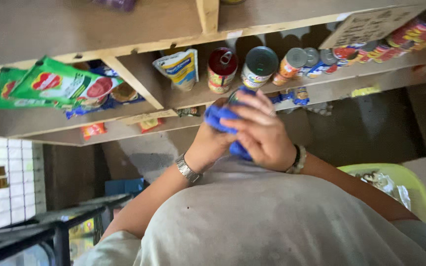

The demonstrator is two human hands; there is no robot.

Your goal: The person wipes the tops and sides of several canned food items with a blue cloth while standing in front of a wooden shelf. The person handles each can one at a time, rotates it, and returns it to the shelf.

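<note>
A: The crumpled blue cloth (223, 118) is between the two hands, in front of the chest, just below the wooden shelf edge (183, 101). The right hand (262, 133) lies over it with fingers spread and bent, pressing the cloth. The left hand (208, 143) is under it and closes around it from below. Something round seems wrapped inside the cloth, but I cannot tell what it is.

B: How do the arms stand?

A: Both forearms rise from the grey shirt (272, 221) and meet at the cloth. The left wrist wears a silver metal watch (187, 169), the right wrist a beaded bracelet (298, 160).

B: Is there room around the hands?

A: Above them the room is small: the shelf edge is just beside the knuckles. Below and to the right there is open dark space, down to the yellow-green plastic basin (420, 192).

B: What stands near?

A: On the shelf, right behind the hands, a red-topped tin can (222, 69) and a green-topped tin can (258, 66) stand side by side. A white and yellow pouch (179, 68) is to their left, and more small cans (316, 61) go in a row to the right. Green flat packets (55, 86) lie in the left compartment, well apart from the hands. A black wire rack (50, 226) is at the lower left.
</note>
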